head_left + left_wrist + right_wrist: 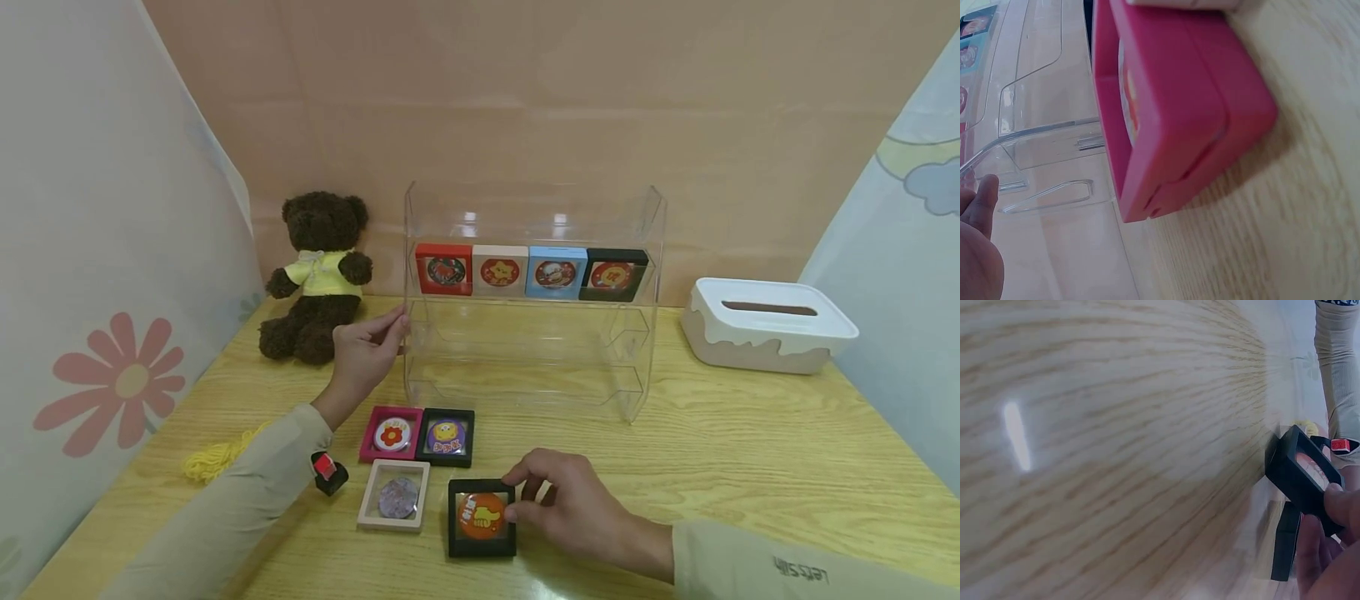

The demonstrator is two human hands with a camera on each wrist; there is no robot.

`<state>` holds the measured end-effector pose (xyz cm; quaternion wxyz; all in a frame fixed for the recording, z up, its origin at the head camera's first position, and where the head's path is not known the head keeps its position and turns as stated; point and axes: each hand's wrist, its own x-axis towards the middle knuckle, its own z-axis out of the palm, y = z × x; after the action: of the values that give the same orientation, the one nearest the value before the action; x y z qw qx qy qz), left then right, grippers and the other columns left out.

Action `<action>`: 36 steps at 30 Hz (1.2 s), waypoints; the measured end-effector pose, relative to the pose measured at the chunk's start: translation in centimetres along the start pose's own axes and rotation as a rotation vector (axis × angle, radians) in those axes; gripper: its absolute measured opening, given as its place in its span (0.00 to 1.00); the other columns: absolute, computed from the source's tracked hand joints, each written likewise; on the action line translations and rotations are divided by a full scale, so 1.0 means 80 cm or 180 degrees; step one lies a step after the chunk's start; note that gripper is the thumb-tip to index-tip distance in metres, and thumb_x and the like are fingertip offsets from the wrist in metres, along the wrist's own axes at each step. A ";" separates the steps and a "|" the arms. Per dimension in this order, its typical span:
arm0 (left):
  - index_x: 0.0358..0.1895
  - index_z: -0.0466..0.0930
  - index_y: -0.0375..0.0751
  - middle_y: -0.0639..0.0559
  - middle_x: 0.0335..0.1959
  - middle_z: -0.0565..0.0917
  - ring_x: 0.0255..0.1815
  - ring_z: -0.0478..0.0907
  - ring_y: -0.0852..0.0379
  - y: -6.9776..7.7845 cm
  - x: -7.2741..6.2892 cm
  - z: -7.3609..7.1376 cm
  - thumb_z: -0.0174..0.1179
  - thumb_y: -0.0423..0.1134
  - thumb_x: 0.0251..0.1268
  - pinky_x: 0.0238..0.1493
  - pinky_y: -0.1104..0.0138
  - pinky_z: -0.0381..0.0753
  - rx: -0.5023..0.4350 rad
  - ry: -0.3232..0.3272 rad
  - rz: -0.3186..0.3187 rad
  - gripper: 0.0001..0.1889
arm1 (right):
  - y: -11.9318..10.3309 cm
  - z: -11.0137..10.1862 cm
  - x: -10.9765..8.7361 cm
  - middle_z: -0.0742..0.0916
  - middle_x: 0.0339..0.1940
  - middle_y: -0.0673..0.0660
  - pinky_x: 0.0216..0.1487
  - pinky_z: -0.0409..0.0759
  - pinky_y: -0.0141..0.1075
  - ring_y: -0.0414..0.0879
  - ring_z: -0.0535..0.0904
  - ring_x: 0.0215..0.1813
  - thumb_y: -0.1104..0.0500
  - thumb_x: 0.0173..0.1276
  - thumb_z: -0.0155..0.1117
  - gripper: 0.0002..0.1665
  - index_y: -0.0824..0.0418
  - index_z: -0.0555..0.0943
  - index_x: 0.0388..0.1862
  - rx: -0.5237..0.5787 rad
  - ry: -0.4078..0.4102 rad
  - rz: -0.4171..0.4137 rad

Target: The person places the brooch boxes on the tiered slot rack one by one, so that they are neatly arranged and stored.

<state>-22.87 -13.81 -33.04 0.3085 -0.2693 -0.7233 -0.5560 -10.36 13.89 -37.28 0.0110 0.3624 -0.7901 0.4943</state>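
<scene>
With thumb and fingers, my left hand (pixel 367 354) pinches the left side edge of a clear acrylic display rack (pixel 525 375). My right hand (pixel 570 504) grips the right side of a black display frame (pixel 482 548) holding an orange thumbs-up badge (pixel 480 516); in the right wrist view this frame (pixel 1294 469) is tilted. Left of it lies a cream frame (pixel 393 523) with a greyish round badge. Behind that, a magenta frame (pixel 367 437) and another black frame (pixel 444 461) sit side by side. The magenta frame (pixel 1191 106) looms large in the left wrist view.
Red (pixel 444 250), cream (pixel 500 252), blue (pixel 557 253) and black (pixel 617 254) frames stand in a row on one rack tier. A teddy bear (pixel 322 275) sits at back left, yellow string (pixel 217 458) lies front left, and a tissue box (pixel 768 325) stands right.
</scene>
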 end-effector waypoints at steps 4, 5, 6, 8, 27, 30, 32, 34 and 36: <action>0.43 0.79 0.16 0.28 0.31 0.82 0.27 0.81 0.33 0.001 0.000 0.000 0.57 0.18 0.60 0.22 0.65 0.84 0.0027 0.0002 0.0001 0.09 | 0.002 -0.006 -0.004 0.85 0.32 0.52 0.21 0.82 0.32 0.38 0.79 0.30 0.68 0.59 0.70 0.08 0.60 0.82 0.36 0.0099 0.0017 -0.0057; 0.43 0.79 0.16 0.28 0.31 0.82 0.27 0.81 0.33 0.001 0.000 0.000 0.57 0.18 0.60 0.22 0.65 0.84 0.0024 0.0006 0.0000 0.09 | 0.002 -0.007 -0.004 0.85 0.32 0.52 0.21 0.82 0.32 0.38 0.79 0.30 0.68 0.59 0.69 0.07 0.60 0.82 0.36 0.0108 0.0018 -0.0091; 0.43 0.79 0.16 0.28 0.31 0.82 0.27 0.81 0.34 0.001 0.000 0.000 0.57 0.18 0.60 0.22 0.66 0.84 0.0029 0.0008 0.0003 0.09 | 0.003 -0.009 -0.005 0.85 0.32 0.52 0.22 0.82 0.32 0.38 0.80 0.30 0.69 0.60 0.68 0.07 0.60 0.83 0.35 0.0102 0.0021 -0.0143; 0.43 0.79 0.16 0.28 0.32 0.82 0.27 0.81 0.34 0.001 0.000 0.000 0.57 0.18 0.60 0.22 0.66 0.84 0.0027 0.0010 0.0008 0.09 | 0.004 -0.012 -0.008 0.85 0.32 0.51 0.22 0.82 0.32 0.39 0.80 0.30 0.71 0.60 0.67 0.08 0.59 0.82 0.35 0.0094 0.0025 -0.0236; 0.44 0.79 0.16 0.28 0.35 0.82 0.27 0.82 0.35 0.002 -0.001 -0.001 0.57 0.19 0.61 0.22 0.62 0.84 0.0077 -0.0016 0.0030 0.09 | 0.018 -0.048 -0.013 0.86 0.32 0.52 0.23 0.82 0.32 0.40 0.81 0.30 0.74 0.53 0.70 0.13 0.58 0.83 0.33 -0.0442 0.0354 -0.0496; 0.44 0.78 0.16 0.29 0.35 0.82 0.27 0.82 0.34 0.002 -0.001 -0.001 0.57 0.19 0.61 0.22 0.62 0.84 0.0071 -0.0014 0.0039 0.09 | 0.023 -0.052 -0.011 0.86 0.32 0.53 0.22 0.82 0.31 0.40 0.81 0.30 0.75 0.52 0.71 0.15 0.59 0.83 0.33 -0.0517 0.0399 -0.0554; 0.44 0.79 0.16 0.29 0.35 0.82 0.27 0.81 0.34 0.003 -0.001 -0.001 0.57 0.19 0.61 0.22 0.63 0.84 0.0057 -0.0016 0.0045 0.09 | 0.024 -0.056 -0.010 0.86 0.32 0.54 0.22 0.82 0.30 0.40 0.81 0.30 0.76 0.51 0.71 0.15 0.59 0.83 0.33 -0.0566 0.0421 -0.0578; 0.44 0.78 0.16 0.28 0.34 0.82 0.27 0.81 0.34 0.003 -0.001 -0.001 0.57 0.19 0.61 0.22 0.64 0.84 0.0041 -0.0020 0.0049 0.09 | 0.023 -0.060 -0.007 0.85 0.31 0.54 0.23 0.82 0.30 0.40 0.81 0.30 0.76 0.51 0.71 0.15 0.59 0.82 0.33 -0.0637 0.0448 -0.0575; 0.44 0.79 0.17 0.28 0.33 0.82 0.27 0.81 0.34 0.002 0.000 -0.001 0.57 0.19 0.61 0.22 0.65 0.84 0.0038 -0.0014 0.0055 0.10 | 0.020 -0.065 -0.004 0.86 0.31 0.54 0.24 0.82 0.29 0.39 0.81 0.30 0.76 0.51 0.71 0.15 0.58 0.82 0.33 -0.0735 0.0479 -0.0560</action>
<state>-22.69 -13.84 -32.92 0.3133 -0.2750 -0.7249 -0.5484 -12.84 18.55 -35.94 0.1550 0.3885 -0.8037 0.4231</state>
